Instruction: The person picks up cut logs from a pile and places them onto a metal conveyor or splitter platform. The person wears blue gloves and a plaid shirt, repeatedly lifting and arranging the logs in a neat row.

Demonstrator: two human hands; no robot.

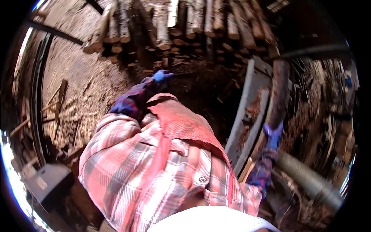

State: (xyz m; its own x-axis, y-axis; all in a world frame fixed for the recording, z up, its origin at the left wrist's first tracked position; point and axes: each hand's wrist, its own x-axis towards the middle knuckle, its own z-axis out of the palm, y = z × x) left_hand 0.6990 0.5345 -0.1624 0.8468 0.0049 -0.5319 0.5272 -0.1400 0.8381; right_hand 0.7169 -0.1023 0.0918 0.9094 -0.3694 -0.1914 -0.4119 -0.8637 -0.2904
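My right hand (273, 136), in a blue-purple glove, is on a bark-covered log (279, 91), with thumb and fingers on either side of it. The log lies lengthwise along a grey metal trough (241, 116) that has wood chips in it. My left hand (162, 75), in a blue glove, is reached forward over the dark ground before the stacked logs (164, 36). It holds nothing I can make out, and its fingers are too small and blurred to read. Dark plaid sleeves cover both forearms.
Wood chips and sawdust (87, 96) cover the ground at the left, beside a dark metal beam (38, 96). A grey box (48, 179) stands at the lower left. A thick pipe-like cylinder (309, 179) and a heap of wood scraps (313, 112) are on the right.
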